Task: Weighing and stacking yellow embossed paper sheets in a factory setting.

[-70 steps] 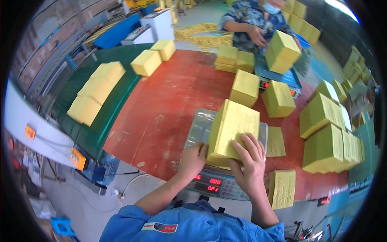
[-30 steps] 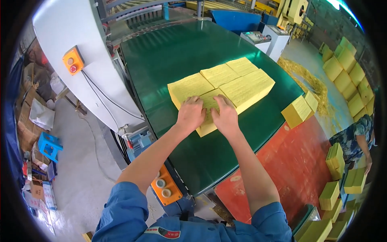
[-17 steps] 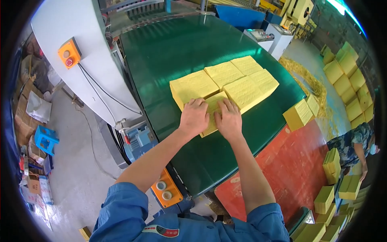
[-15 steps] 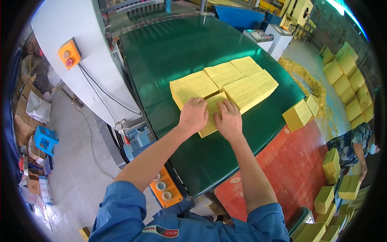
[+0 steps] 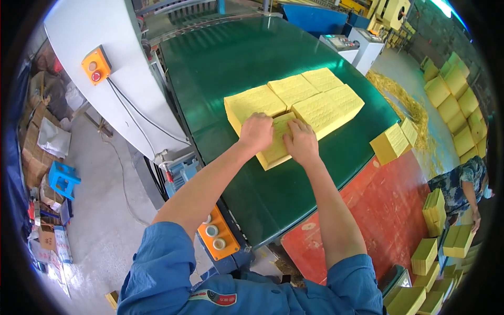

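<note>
Head view: hands point(image 5: 256, 132) point(image 5: 303, 142) clasp a yellow block point(image 5: 276, 149) on a green worktop point(image 5: 226, 63), grey floor point(image 5: 97, 220) at left.

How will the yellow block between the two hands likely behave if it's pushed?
The yellow block would probably slide rather than roll, since it is boxy and the green surface looks smooth. Tipping seems unlikely: it lies flat. Straight edges suggest it may stay stiff.
</note>
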Demonstrator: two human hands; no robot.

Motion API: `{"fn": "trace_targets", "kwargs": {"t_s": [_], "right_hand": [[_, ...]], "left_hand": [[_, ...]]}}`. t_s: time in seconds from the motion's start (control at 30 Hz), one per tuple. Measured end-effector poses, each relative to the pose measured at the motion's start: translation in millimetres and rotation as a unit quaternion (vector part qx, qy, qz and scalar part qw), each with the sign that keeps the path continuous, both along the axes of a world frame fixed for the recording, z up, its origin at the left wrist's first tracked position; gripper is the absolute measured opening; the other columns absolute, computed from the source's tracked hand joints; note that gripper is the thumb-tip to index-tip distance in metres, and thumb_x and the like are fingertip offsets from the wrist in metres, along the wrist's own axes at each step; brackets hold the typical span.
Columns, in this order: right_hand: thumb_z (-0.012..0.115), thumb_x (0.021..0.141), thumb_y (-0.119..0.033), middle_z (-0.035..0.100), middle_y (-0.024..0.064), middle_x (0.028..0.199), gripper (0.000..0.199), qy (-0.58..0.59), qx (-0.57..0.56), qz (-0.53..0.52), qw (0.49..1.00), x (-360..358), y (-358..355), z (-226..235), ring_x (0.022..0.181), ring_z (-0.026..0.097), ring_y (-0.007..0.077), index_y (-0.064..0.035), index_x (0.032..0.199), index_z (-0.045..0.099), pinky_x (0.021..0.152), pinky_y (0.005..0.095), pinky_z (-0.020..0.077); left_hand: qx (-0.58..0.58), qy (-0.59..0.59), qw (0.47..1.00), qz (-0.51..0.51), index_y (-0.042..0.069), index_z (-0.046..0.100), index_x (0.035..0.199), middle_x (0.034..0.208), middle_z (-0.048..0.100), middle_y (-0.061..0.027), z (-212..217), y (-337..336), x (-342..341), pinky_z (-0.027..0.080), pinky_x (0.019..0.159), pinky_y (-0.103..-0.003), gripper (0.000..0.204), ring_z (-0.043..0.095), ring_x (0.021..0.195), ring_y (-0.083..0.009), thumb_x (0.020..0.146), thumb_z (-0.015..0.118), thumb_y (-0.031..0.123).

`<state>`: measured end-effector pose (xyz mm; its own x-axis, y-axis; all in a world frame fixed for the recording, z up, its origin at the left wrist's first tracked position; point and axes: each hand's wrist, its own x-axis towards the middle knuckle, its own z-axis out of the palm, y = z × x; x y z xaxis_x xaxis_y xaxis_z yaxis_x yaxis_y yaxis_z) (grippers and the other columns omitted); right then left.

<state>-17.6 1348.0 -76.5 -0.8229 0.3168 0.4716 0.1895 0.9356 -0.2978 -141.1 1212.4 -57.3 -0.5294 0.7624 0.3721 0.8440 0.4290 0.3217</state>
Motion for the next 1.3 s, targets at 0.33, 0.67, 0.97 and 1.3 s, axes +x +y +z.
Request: {"fn": "trace_targets", "kwargs": {"t_s": [0.33, 0.67, 0.97, 1.3], "right_hand": [[0.066, 0.087, -0.025, 0.059, 0.0216, 0.135, 0.047, -0.019, -0.042, -0.011, 0.999, 2, 5, 7, 0.125, 0.054, 0.0383, 0.0029, 0.124, 0.060, 0.103, 0.0485, 0.0447], [0.067, 0.086, -0.026, 0.061, 0.0170, 0.134, 0.047, -0.006, -0.028, -0.018, 0.999, 36, -8, 8, 0.122, 0.056, 0.0364, -0.0001, 0.125, 0.061, 0.099, 0.0482, 0.0459], [0.070, 0.081, -0.018, 0.064, 0.0156, 0.130, 0.044, 0.026, -0.043, -0.032, 0.998, 152, -58, 21, 0.119, 0.058, 0.0352, 0.0004, 0.121, 0.064, 0.097, 0.0470, 0.0456], [0.070, 0.079, -0.009, 0.066, 0.0128, 0.127, 0.036, 0.034, -0.091, -0.148, 0.984, 345, -116, 32, 0.117, 0.060, 0.0311, 0.0004, 0.114, 0.068, 0.097, 0.0447, 0.0455]], "left_hand": [[-0.199, -0.111, 0.974, -0.011, -0.002, 0.066, 0.104, 0.097, 0.070, -0.0205, 16, 18, -12, 0.054, 0.083, -0.045, 0.037, 0.070, 0.087, -0.0348, 0.092, 0.063, 0.034], [-0.194, -0.442, 0.872, -0.082, -0.001, 0.055, 0.132, 0.126, 0.063, -0.0152, -4, 3, -19, 0.047, 0.095, -0.035, 0.063, 0.059, 0.113, -0.0254, 0.093, 0.061, 0.048], [-0.243, -0.409, 0.854, -0.209, -0.007, 0.057, 0.126, 0.119, 0.067, -0.0217, -2, -25, 73, 0.050, 0.092, -0.036, 0.067, 0.064, 0.108, -0.0281, 0.089, 0.062, 0.049], [-0.156, -0.327, 0.888, -0.283, -0.004, 0.055, 0.129, 0.119, 0.067, -0.0282, -27, -63, 272, 0.050, 0.096, -0.044, 0.068, 0.065, 0.112, -0.0397, 0.091, 0.061, 0.052]]}}
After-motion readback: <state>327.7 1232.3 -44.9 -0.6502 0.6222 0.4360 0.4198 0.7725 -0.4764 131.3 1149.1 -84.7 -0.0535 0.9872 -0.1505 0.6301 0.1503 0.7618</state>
